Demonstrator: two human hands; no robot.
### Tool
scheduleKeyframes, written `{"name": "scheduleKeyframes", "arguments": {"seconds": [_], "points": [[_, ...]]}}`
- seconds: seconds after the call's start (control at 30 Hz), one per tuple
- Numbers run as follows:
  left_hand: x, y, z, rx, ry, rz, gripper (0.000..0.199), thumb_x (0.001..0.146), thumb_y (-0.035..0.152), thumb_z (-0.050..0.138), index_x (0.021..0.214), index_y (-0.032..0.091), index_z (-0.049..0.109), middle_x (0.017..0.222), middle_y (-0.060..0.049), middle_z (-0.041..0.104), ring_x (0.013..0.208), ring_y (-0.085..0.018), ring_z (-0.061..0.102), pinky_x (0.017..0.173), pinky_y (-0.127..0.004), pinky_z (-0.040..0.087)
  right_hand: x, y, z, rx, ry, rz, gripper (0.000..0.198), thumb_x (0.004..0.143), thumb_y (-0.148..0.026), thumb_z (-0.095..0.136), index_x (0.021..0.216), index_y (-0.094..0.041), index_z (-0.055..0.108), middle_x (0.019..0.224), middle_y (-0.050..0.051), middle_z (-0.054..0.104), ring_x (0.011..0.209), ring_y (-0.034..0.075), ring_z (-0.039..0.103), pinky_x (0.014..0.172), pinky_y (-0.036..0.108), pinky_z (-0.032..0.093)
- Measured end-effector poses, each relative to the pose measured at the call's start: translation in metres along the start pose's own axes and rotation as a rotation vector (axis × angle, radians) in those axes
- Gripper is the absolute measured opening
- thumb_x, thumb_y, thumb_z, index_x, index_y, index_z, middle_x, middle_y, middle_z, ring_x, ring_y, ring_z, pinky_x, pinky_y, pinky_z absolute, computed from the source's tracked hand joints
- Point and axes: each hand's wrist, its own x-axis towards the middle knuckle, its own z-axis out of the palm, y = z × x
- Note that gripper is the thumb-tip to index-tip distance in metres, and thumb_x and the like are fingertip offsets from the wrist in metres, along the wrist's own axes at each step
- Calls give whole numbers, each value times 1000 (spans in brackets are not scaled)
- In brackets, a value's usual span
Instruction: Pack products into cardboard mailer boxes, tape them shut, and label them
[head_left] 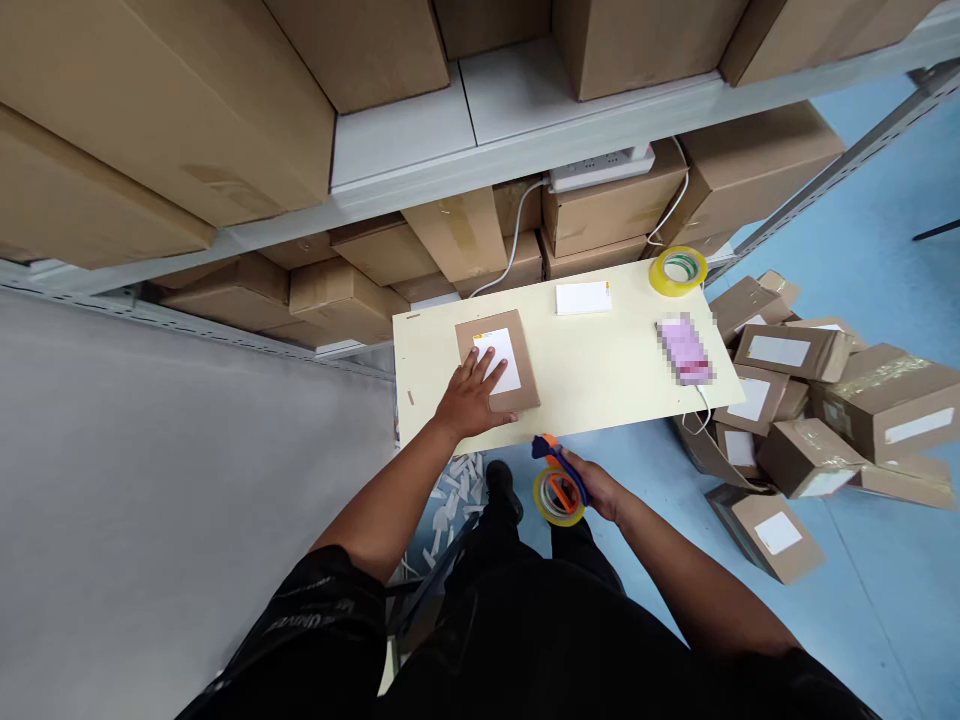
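My left hand (476, 398) lies with spread fingers on a small brown cardboard box (529, 372), partly covering the white label (513, 373) on its top. The box rests on the left part of a pale yellow board table (592, 380). Just off the table's front edge, my right hand (598, 490) grips a blue and orange tape dispenser (575, 473). A roll of clear yellowish tape (541, 495) is mounted in it. The dispenser is apart from the box.
On the table lie a stack of white labels (583, 298), a tape roll (678, 271) and a blurred phone (685, 348) with a cable. Labelled boxes (795, 445) pile up on the right floor. A shelf (405, 165) with cartons and a power strip (600, 170) stands behind; paper scraps (448, 510) lie below.
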Motion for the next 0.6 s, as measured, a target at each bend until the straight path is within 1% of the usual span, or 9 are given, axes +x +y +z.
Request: {"name": "scheduleKeyframes", "arguments": {"seconds": [0.1,0.17,0.23,0.3,0.37,0.47,0.53,0.6], "points": [[1,-4,5,-31,34,43,118,73,82,69,164,20,29,174,-13,14,160,-41,2,127,-55,15,17,-27,24,-203,61,-54,62,87,-73,63,98,-13,76,94,12,79,87,24,73,85,36,57],[2,-5,7,-37,50,62,117,73,84,68,164,19,30,173,-14,16,159,-41,2,128,-55,14,26,-48,39,-368,127,-99,65,86,-75,61,92,-13,77,91,13,79,83,25,72,79,35,56],[2,-6,9,-37,55,67,116,75,84,65,164,18,31,173,-14,17,159,-41,2,128,-55,14,28,-66,52,-608,212,-126,66,85,-77,61,85,-13,77,89,16,78,82,27,73,75,35,53],[3,-6,10,-44,57,67,115,76,84,64,164,18,31,173,-14,16,159,-42,2,128,-55,14,25,-76,64,-876,317,-148,68,83,-79,60,83,-14,77,89,18,77,85,31,73,74,37,51],[3,-6,11,-59,60,72,115,76,85,63,164,19,30,174,-13,14,159,-42,1,127,-56,15,17,-78,72,-1076,425,-179,69,83,-81,57,87,-15,77,93,20,77,90,33,73,75,38,50],[3,-6,13,-88,74,80,112,77,85,62,164,21,29,174,-12,14,159,-43,0,127,-57,14,0,-66,76,-1224,507,-231,69,85,-81,52,90,-17,76,96,20,77,92,33,72,74,37,48],[2,-6,15,-106,91,76,102,84,80,58,164,23,30,174,-11,14,159,-42,1,126,-57,15,-13,-55,68,-1257,507,-263,67,88,-80,48,85,-18,75,92,18,76,89,31,71,71,35,45],[2,-5,16,-122,110,71,86,94,70,53,164,25,32,174,-9,15,160,-39,4,126,-56,16,-26,-48,50,-1249,493,-291,60,93,-72,46,82,-20,73,87,14,76,84,28,70,68,32,42]]}}
